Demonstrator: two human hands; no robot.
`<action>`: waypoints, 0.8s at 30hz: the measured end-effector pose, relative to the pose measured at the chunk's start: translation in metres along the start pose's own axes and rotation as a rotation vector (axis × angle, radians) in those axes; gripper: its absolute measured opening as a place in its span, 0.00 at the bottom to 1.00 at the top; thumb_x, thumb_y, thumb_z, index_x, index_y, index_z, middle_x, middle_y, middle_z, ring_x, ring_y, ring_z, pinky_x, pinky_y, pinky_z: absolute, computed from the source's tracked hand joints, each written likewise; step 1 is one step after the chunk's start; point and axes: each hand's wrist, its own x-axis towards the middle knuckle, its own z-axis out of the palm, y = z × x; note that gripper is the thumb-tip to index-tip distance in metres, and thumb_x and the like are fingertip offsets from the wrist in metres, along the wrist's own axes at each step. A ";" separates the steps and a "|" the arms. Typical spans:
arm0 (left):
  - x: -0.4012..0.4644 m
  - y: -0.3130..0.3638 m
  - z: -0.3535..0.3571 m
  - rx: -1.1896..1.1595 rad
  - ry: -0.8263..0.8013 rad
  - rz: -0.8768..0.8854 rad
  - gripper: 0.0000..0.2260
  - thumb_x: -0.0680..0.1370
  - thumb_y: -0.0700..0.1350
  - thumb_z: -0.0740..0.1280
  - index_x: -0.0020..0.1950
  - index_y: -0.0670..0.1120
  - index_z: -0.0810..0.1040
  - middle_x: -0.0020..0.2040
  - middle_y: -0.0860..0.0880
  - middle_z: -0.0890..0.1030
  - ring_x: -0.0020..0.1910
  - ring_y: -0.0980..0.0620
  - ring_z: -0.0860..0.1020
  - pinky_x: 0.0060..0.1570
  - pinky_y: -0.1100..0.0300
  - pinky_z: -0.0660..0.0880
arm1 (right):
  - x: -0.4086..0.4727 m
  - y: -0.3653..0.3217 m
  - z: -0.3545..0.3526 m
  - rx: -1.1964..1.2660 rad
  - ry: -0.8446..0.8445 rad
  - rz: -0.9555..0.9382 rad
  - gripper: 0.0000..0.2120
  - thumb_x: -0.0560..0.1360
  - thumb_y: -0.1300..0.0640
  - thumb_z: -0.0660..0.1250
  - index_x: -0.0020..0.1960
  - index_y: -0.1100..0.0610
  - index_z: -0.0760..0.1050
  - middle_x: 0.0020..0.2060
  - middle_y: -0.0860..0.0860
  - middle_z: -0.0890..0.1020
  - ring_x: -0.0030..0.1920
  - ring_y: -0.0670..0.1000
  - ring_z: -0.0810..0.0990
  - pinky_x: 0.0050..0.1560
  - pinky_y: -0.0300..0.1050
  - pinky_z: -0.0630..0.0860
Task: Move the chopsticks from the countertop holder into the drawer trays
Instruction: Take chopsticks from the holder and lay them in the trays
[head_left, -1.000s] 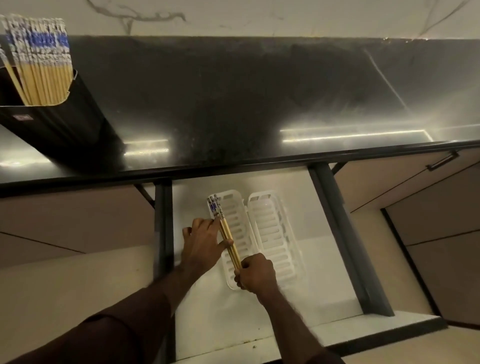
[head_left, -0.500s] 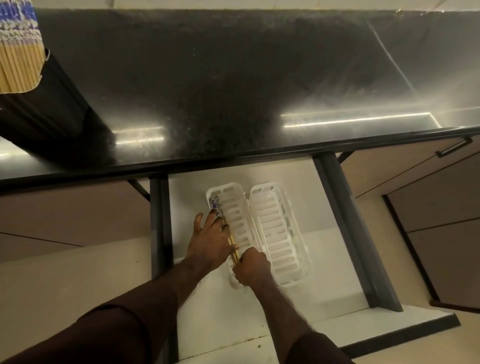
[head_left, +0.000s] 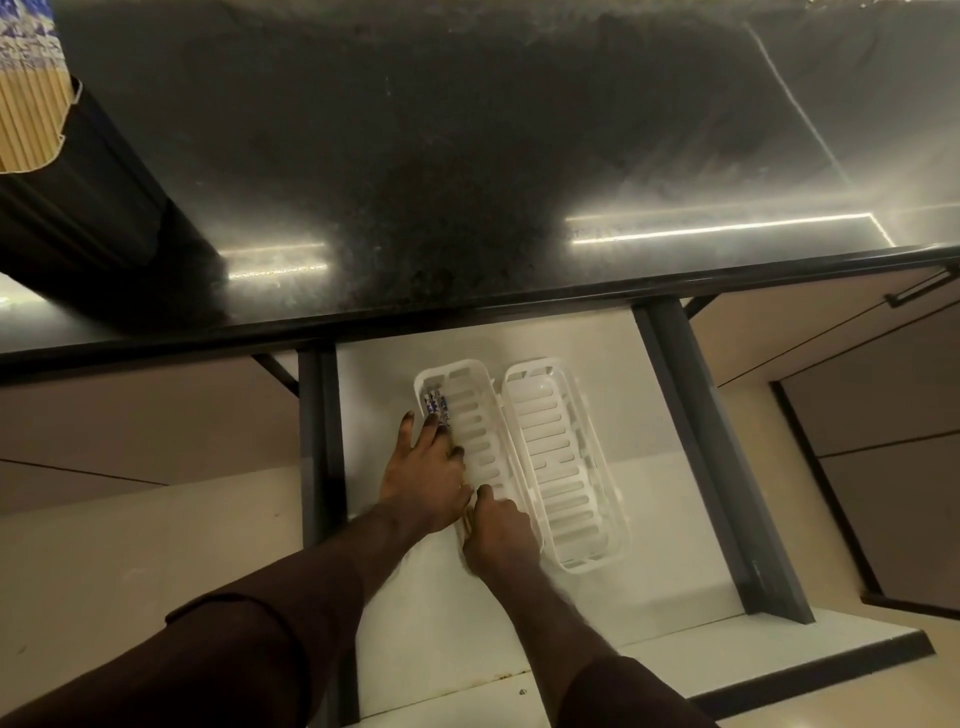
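**Both hands down in the left drawer tray**

The black stone countertop (head_left: 467, 156) fills the upper part of my view, with two thin strips of reflected light on its polish. Under its front edge the white drawer (head_left: 670, 431) stands pulled out between dark grey side rails, and beige cabinet fronts flank it on either side; a dark bar handle (head_left: 917, 288) shows on the cabinet to the right.

At the far left of the counter stands the black holder (head_left: 98, 208), packed with upright bamboo chopsticks (head_left: 28, 119) whose tops carry a blue-and-white pattern. If there is writing in that pattern it is too blurred for me to read, and I see no brand or label anywhere else.

Two white slotted plastic trays lie side by side on the drawer floor, touching along their long edges. The right tray (head_left: 563, 462) holds nothing that I can see. In the left tray (head_left: 480, 415) lies a small bundle of chopsticks (head_left: 435, 406), patterned ends towards the counter, along the tray's left wall.

My left hand (head_left: 423, 473) lies over the bundle with fingers stretched out and spread, pressing it flat. My right hand (head_left: 498, 535) is at the near end of the same tray, fingers curled and pinching the plain tips. Dark sleeves cover both forearms.
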 end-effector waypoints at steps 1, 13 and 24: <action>0.000 0.000 0.001 0.001 0.005 0.000 0.29 0.79 0.64 0.52 0.74 0.49 0.64 0.77 0.44 0.61 0.78 0.42 0.51 0.72 0.39 0.38 | 0.000 0.000 0.000 -0.003 0.000 -0.006 0.18 0.77 0.57 0.63 0.66 0.57 0.66 0.58 0.57 0.79 0.58 0.60 0.79 0.55 0.51 0.75; -0.006 -0.003 -0.010 -0.044 0.051 0.072 0.22 0.80 0.56 0.56 0.71 0.49 0.69 0.73 0.48 0.68 0.77 0.44 0.54 0.72 0.42 0.36 | -0.007 -0.003 -0.030 0.073 0.029 -0.048 0.14 0.77 0.61 0.61 0.62 0.59 0.72 0.56 0.59 0.81 0.57 0.59 0.80 0.57 0.49 0.75; -0.035 -0.044 -0.140 -0.519 0.518 -0.043 0.19 0.80 0.45 0.63 0.70 0.47 0.71 0.68 0.47 0.75 0.71 0.48 0.67 0.70 0.51 0.60 | -0.047 -0.059 -0.167 0.258 0.361 -0.192 0.15 0.76 0.54 0.70 0.61 0.53 0.76 0.55 0.52 0.83 0.53 0.54 0.82 0.53 0.45 0.75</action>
